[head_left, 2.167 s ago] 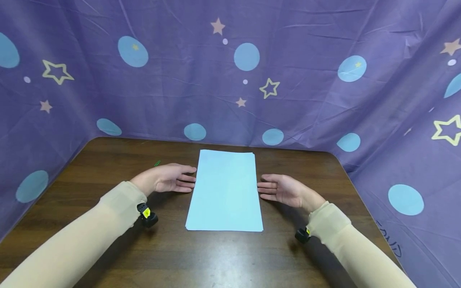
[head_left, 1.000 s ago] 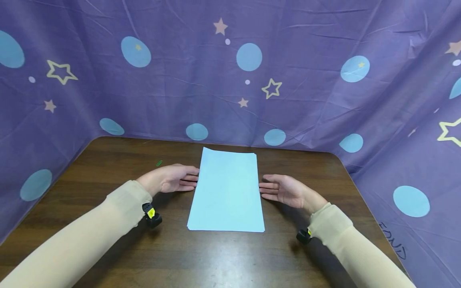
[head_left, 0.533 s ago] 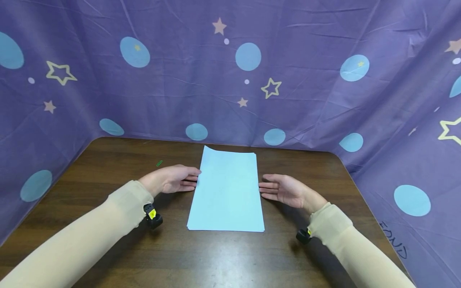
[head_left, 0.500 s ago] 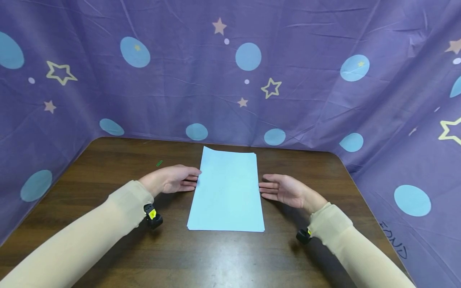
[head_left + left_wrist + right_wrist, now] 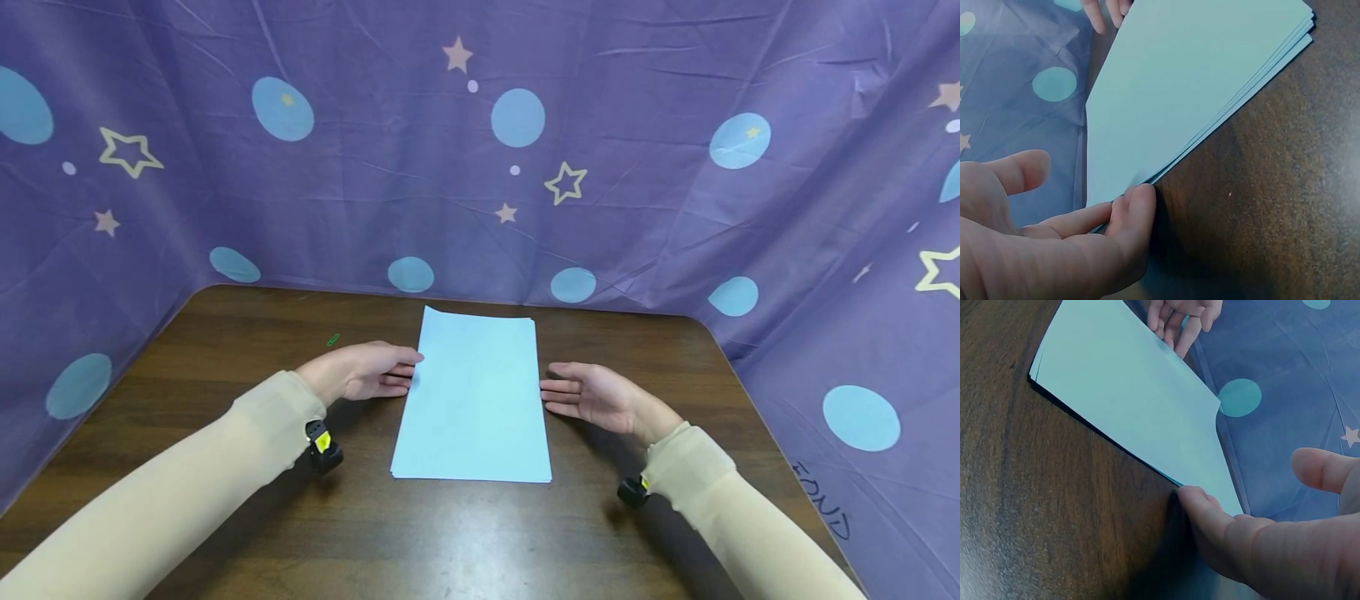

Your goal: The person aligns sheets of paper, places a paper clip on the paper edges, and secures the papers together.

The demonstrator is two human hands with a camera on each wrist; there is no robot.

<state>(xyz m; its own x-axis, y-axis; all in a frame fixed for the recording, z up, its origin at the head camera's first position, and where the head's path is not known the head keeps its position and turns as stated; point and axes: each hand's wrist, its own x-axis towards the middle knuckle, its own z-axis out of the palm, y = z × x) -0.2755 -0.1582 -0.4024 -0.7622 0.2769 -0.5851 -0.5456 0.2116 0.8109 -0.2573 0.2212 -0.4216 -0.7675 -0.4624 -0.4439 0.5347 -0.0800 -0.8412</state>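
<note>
A stack of light blue paper sheets lies on the brown table between both hands. Its far left corner curls up slightly. In the left wrist view the sheets show uneven layers along one long edge. My left hand has its fingertips at the stack's left edge, partly under the sheets, with the thumb raised apart from them. On the other side, my right hand touches the right edge with extended fingertips. In the right wrist view its thumb stands away from the paper.
A small green item shaped like a paper clip lies on the table behind the left hand. A purple curtain with stars and blue dots hangs behind and at both sides of the table. Each wrist wears a black camera.
The left hand has shifted slightly to the right, and its thumb now overlaps the paper's left edge in the head view. The far left corner has curled up. The right hand stays nearly still.
</note>
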